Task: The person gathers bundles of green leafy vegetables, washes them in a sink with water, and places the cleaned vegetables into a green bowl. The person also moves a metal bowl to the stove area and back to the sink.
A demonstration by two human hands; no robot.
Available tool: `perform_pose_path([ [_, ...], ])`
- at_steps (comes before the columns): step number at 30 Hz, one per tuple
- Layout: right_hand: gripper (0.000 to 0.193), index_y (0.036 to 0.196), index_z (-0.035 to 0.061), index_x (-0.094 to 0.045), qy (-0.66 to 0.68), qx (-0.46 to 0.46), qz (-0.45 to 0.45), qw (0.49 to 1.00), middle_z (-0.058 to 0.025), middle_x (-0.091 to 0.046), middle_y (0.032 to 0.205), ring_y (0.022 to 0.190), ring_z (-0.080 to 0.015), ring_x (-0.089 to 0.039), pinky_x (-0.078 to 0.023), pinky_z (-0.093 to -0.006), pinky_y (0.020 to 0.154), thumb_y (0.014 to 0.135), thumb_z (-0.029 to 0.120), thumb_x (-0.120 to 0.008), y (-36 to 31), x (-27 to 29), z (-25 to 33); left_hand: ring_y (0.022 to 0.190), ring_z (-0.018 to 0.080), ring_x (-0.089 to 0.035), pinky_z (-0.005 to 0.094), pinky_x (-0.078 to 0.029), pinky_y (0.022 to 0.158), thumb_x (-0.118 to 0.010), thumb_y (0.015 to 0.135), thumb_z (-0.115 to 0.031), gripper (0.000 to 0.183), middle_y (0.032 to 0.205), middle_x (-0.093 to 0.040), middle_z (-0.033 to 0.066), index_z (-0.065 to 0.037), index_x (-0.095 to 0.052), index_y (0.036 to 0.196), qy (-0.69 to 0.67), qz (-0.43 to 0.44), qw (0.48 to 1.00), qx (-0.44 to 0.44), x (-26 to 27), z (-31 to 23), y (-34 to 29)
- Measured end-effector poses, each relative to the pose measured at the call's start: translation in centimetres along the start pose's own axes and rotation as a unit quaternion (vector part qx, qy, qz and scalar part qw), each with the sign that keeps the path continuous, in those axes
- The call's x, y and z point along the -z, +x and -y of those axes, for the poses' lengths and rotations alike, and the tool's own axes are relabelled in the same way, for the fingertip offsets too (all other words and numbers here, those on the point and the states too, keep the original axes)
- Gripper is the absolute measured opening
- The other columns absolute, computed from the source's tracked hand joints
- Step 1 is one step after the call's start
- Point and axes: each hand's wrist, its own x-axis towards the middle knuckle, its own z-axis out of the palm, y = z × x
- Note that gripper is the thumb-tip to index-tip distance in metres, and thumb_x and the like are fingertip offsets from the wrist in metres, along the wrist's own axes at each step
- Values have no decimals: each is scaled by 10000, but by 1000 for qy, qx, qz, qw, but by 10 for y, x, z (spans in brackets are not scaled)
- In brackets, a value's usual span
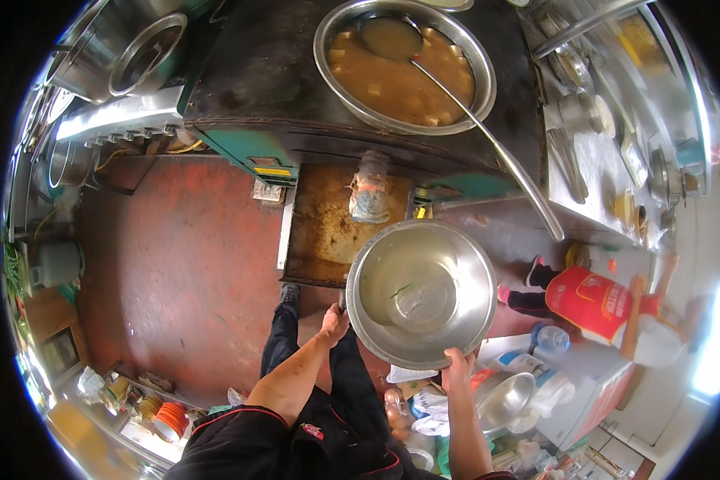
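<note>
- Right hand (458, 370) is gripping the rim of a bowl (432, 314) just ahead.
- Left hand (336, 324) is clasping a dark, unclear item (342, 302) beside the bowl.
- Beyond both hands, a ladle (488, 133) is resting in a basin (408, 129).

A wide, round, silvery metal basin (428, 306) is held mouth up, its near rim in the right hand (458, 371); a thin green shred (401, 290) lies inside. Beside its left rim, the left hand (335, 324) grips a narrow dark piece (342, 302), perhaps a handle.
</note>
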Motion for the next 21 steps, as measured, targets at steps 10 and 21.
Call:
perform_pose_path([
  [10, 417, 1143, 29, -536, -64, -7, 42, 997, -51, -581, 1004, 852, -192, -587, -486, -339, 727, 732, -17, -592, 28, 5, -4, 911, 290, -633, 387, -483, 797, -572, 931, -219, 280, 944, -663, 168, -14, -556, 1120, 99, -12, 995, -14, -2, 23, 12],
  [21, 372, 1067, 2, -500, -135, 6, -37, 990, -96, -614, 875, 660, -231, -622, -497, -357, 444, 731, 105, -622, 34, -24, 10, 945, 366, -627, 421, -479, 783, -605, 908, -323, 364, 970, -652, 218, -9, -555, 1084, 130, -19, 990, 52, 1, -6, 2],
])
